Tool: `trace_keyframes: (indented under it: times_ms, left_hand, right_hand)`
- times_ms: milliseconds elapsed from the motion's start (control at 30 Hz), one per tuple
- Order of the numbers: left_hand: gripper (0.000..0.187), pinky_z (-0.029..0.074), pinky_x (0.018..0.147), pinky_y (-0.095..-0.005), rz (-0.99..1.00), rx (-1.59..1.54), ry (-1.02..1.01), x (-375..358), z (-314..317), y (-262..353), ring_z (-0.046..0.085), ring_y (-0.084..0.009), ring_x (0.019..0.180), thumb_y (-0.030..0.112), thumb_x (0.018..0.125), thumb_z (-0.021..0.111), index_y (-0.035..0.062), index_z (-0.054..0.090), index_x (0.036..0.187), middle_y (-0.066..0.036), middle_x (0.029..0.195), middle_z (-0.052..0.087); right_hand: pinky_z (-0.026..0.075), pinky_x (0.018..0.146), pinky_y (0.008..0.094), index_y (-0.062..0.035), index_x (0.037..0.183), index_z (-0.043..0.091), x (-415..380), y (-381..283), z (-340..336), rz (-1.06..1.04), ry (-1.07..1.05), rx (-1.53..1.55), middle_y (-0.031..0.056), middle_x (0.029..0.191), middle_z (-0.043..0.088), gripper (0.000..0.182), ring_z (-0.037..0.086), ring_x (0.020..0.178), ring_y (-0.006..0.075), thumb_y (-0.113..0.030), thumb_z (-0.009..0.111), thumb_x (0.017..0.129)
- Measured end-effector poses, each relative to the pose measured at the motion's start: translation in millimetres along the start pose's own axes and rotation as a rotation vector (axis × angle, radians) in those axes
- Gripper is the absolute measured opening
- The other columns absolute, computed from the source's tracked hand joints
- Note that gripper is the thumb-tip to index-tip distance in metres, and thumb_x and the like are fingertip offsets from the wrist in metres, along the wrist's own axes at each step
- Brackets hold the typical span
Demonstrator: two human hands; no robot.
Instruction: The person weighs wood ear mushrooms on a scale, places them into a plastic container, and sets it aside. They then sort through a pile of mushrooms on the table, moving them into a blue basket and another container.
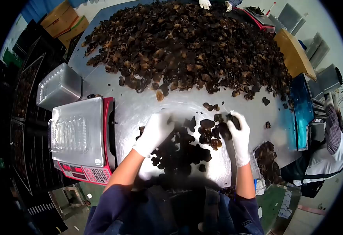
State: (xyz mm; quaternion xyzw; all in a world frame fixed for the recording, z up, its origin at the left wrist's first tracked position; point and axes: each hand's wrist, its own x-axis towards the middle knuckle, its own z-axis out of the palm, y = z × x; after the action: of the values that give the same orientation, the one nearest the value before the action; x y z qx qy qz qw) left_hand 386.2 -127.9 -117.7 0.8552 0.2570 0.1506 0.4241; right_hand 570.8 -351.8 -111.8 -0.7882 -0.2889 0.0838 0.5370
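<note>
Across the far half of the steel table point(140, 107) spreads a large heap of dried black fungus point(187, 47); a smaller pile point(179, 150) lies at the near edge between both gloved hands. A weighing scale point(81, 139) holding a clear plastic box point(67, 135) sits at the left edge. Left hand point(154, 132) rests flat, fingers spread, on the pile; right hand point(238, 135) curls around fungus pieces point(220, 129).
</note>
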Motion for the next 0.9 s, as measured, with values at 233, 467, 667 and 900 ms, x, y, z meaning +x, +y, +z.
trace_keyframes:
  times_ms: [233,467,667,900]
  left_hand:
    - [0.028,0.053,0.085,-0.0366,0.274,0.092,0.066,-81.4,-19.3,17.3,0.065,-0.0319,0.094,-0.002,0.079,0.062,0.0029,0.067,0.107,-0.014,0.098,0.067]
    - [0.039,0.038,0.11,-0.0408,0.91,0.409,-0.361,-145.4,42.0,33.5,0.045,-0.0303,0.133,0.03,0.084,0.064,0.0124,0.06,0.119,-0.013,0.142,0.049]
    - [0.025,0.034,0.114,-0.0404,0.972,0.579,-0.384,-142.7,64.6,-9.7,0.042,-0.0299,0.137,0.022,0.088,0.056,0.0078,0.068,0.105,-0.015,0.139,0.052]
    - [0.046,0.041,0.107,-0.0372,0.896,0.702,-0.206,-148.9,33.1,-5.6,0.05,-0.0252,0.128,0.018,0.085,0.057,0.0063,0.054,0.129,-0.01,0.133,0.053]
  right_hand:
    - [0.046,0.099,0.0346,-0.0022,0.121,0.062,-58.8,10.5,-14.7,0.002,-0.048,-0.265,0.0147,0.119,0.063,0.043,0.061,0.111,0.0264,-0.004,0.073,0.08]
    - [0.043,0.093,0.042,-0.0104,0.092,0.075,-5.1,14.4,7.6,-0.273,0.054,-0.482,0.0129,0.106,0.068,0.014,0.057,0.111,0.0298,-0.018,0.071,0.081]
    - [0.04,0.083,0.039,-0.0174,0.087,0.075,40.3,34.4,30.8,-0.374,-0.225,-1.041,0.0039,0.1,0.068,0.017,0.058,0.099,0.0241,-0.014,0.075,0.07]
    - [0.052,0.079,0.0361,-0.0065,0.087,0.071,-5.4,4.0,3.7,-0.474,0.09,-0.467,0.0088,0.096,0.071,0.01,0.067,0.088,0.0277,-0.007,0.068,0.077]
